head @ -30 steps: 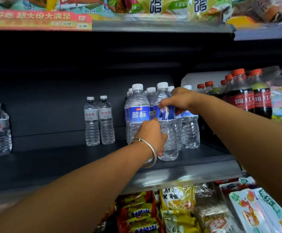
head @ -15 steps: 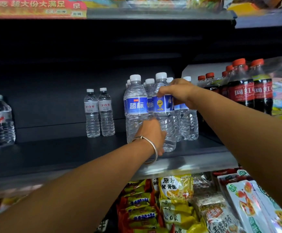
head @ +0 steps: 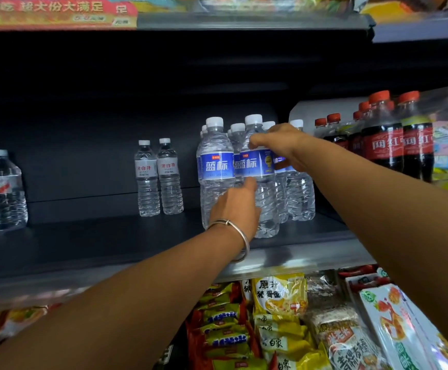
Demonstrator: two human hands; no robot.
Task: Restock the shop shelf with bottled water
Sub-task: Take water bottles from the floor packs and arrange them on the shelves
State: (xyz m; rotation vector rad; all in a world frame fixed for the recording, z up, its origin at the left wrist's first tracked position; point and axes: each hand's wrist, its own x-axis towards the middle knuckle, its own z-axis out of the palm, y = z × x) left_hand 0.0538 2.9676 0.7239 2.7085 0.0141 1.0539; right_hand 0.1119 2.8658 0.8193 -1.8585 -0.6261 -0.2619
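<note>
Two hands work on one blue-labelled bottle point(head: 260, 182), the front right bottle of a cluster of like bottles point(head: 295, 190) standing upright near the front lip of the dark shelf point(head: 97, 247). The right hand point(head: 279, 148) grasps it at the shoulder and label, fingers curled over the top of the label; the left hand point(head: 237, 206), with a metal bangle point(head: 240, 236) at the wrist, wraps the lower body. Just left of that bottle, touching it, stands another blue-labelled bottle point(head: 215, 172), label facing out.

Judging by the layout, restocking is only partly done: the blue-labelled group is small, and most of the shelf left of it is bare dark board.

The bottles are clear, thin ribbed plastic with white screw caps and glossy wrap labels, likely to dent under a hard squeeze. Well left of the held bottle stand two slimmer white-labelled bottles point(head: 158, 177), and farther left a single squat bottle point(head: 5, 190). Right of it are dark cola bottles point(head: 396, 140) with red caps; below it lie crinkly snack packets point(head: 279, 295).
</note>
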